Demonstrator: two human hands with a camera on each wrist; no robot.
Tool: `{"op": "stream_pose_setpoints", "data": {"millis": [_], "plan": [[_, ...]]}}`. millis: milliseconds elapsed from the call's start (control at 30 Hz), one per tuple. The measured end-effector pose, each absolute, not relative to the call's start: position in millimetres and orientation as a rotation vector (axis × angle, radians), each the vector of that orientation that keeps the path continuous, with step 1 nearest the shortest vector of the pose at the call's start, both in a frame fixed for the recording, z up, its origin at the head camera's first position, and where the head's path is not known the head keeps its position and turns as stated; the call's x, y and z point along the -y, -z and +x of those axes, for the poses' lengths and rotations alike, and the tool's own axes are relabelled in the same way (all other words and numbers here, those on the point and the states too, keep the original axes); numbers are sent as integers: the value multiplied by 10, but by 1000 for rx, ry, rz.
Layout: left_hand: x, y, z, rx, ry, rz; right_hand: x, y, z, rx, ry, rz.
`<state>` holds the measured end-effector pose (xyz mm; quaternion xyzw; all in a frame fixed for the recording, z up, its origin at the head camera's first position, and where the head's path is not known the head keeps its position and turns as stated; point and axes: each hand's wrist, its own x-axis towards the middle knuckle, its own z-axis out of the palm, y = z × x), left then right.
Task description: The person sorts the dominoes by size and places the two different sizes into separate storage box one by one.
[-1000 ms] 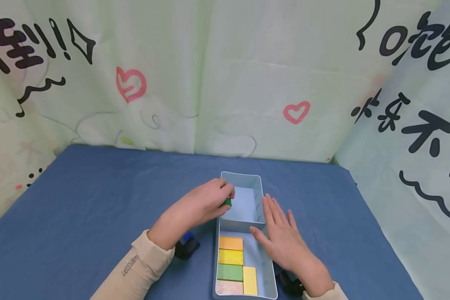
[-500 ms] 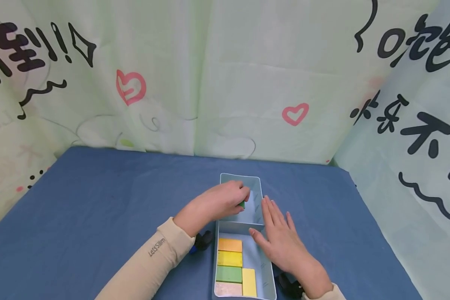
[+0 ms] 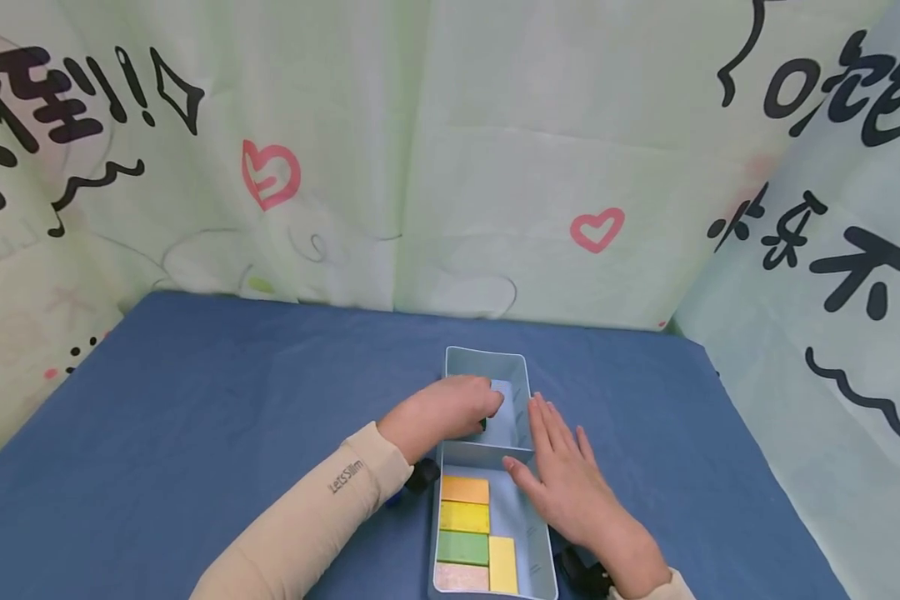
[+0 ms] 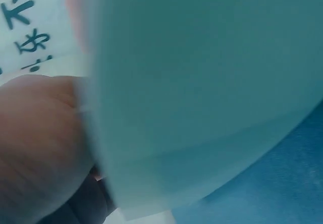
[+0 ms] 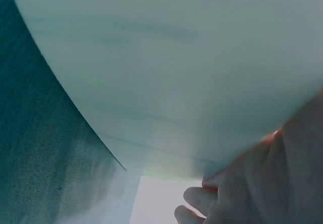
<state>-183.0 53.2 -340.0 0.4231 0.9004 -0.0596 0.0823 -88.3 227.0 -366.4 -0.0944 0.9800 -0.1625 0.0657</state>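
Observation:
A long light-blue box (image 3: 487, 455) with a divider stands on the table in the head view. My left hand (image 3: 450, 406) reaches into its far compartment. Curled fingers pinch a small green block (image 3: 483, 424), mostly hidden by the hand. My right hand (image 3: 570, 479) lies along the box's right wall, fingers straight, thumb over the rim. In the near compartment lie an orange block (image 3: 465, 490), a yellow block (image 3: 463, 517), a light-green block (image 3: 462, 547), a pink block (image 3: 461, 576) and a pale-yellow upright block (image 3: 502, 564). The box wall (image 4: 202, 82) fills much of the left wrist view.
A blue cloth (image 3: 270, 375) covers the table. Behind and beside it hang pale-green curtains (image 3: 487, 167) with black writing and pink hearts. The near compartment's right strip (image 3: 521, 508) shows bare floor beside the blocks.
My left hand has moved right and slightly down, from the far compartment's left rim to inside it, carrying the green block. The right hand has stayed at the right wall.

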Motion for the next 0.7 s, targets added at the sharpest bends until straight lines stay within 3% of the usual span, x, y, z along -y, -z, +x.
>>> {"op": "stream_pose_setpoints", "data": {"millis": [333,700], "plan": [[-517,3515,-1768,-2768,199,1347,-2283,3673,-888,-2933,517,-283],[-577,3474,-1776,-2684,241,1257,-2280,3650,-887,-2919,507,-273]]}}
